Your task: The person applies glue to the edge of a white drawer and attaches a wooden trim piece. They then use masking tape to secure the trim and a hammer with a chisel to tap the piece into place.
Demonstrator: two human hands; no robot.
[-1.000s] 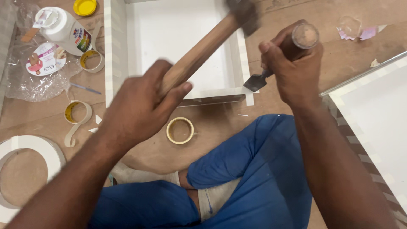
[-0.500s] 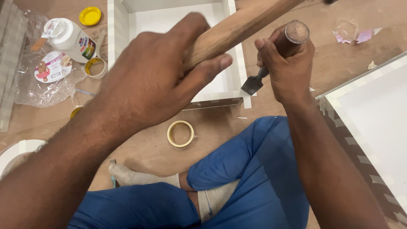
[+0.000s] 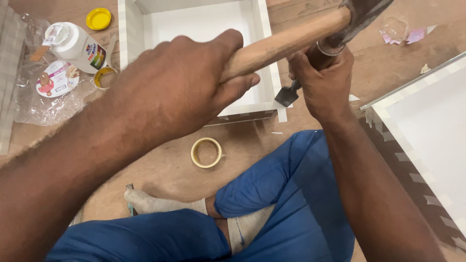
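Left hand (image 3: 179, 87) grips hammer (image 3: 291, 39) handle, head resting on chisel (image 3: 296, 85) top. Right hand (image 3: 323, 82) clasps chisel, blade tip touching white box (image 3: 264, 58) near corner. Tape roll (image 3: 206, 152) lies on floor nearby.

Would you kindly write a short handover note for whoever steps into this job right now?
Left hand: closed on the wooden hammer handle, hammer head over the chisel's top end.
Right hand: gripping the chisel upright, blade at the near right corner of the white box.
Nearby on the floor: tape roll, glue bottle, yellow cap, white panel at right.
Done: chisel set at the corner.
Left: how far the cut has gone cannot be seen.
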